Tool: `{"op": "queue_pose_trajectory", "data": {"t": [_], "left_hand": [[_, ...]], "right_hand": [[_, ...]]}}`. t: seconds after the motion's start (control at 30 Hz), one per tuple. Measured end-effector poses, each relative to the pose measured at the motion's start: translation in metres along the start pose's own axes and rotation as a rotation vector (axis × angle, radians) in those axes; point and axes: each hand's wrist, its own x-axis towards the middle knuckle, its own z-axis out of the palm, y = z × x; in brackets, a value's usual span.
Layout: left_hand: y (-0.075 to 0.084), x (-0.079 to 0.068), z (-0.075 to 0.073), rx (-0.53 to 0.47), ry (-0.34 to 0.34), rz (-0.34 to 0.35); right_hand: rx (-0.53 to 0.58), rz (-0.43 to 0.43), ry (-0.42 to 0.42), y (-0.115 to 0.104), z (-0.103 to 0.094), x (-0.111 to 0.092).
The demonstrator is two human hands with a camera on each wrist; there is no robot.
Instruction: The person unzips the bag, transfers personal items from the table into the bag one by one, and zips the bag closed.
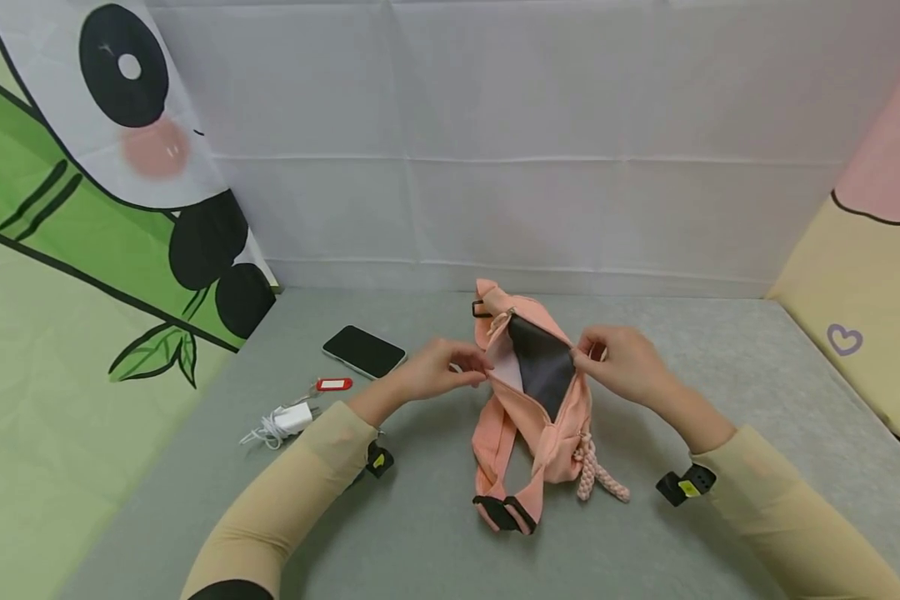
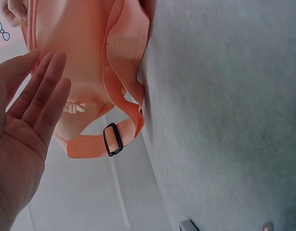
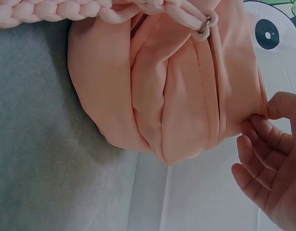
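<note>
A peach sling bag (image 1: 528, 400) stands on the table, its zipped mouth spread wide and a dark grey lining (image 1: 543, 362) showing. My left hand (image 1: 446, 368) pinches the left edge of the opening between thumb and fingertips. In the left wrist view its fingers (image 2: 44, 96) lie nearly straight along the bag's side. On the opposite edge, my right hand (image 1: 622, 362) pinches the fabric by the zipper, thumb over forefinger, as the right wrist view also shows. A braided pink cord (image 1: 592, 471) hangs from the bag's right side. The strap (image 1: 495, 442) loops toward me.
Left of the bag lie a black-screened phone (image 1: 363, 352), a red key tag (image 1: 333, 384) and a white charger (image 1: 291, 419) with its cable coiled. A white cloth backdrop (image 1: 517, 150) rises behind the table (image 1: 757, 367).
</note>
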Motion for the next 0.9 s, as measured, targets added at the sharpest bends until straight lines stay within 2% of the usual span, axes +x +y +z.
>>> {"op": "queue_pose_trajectory", "data": {"t": [0.2,0.4,0.5,0.63,0.73,0.9], "left_hand": [[0.004,0.000,-0.003,-0.021,-0.010,0.027],[0.004,-0.002,-0.010,-0.029,0.016,0.046],[0.004,-0.006,-0.018,-0.020,0.035,0.011],[0.001,-0.014,-0.032,-0.006,0.068,-0.084],[-0.006,-0.023,-0.044,0.014,0.090,-0.139],[-0.019,-0.037,-0.063,0.022,0.106,-0.184]], "right_hand": [[0.013,-0.021,0.010,0.000,0.002,0.001],[0.012,-0.031,0.018,-0.001,0.003,0.000],[0.011,-0.032,0.020,-0.001,0.003,0.000],[0.015,-0.032,0.022,0.000,0.005,0.001],[0.018,-0.036,0.025,0.001,0.005,0.001],[0.019,-0.042,0.030,0.002,0.006,0.001]]}}
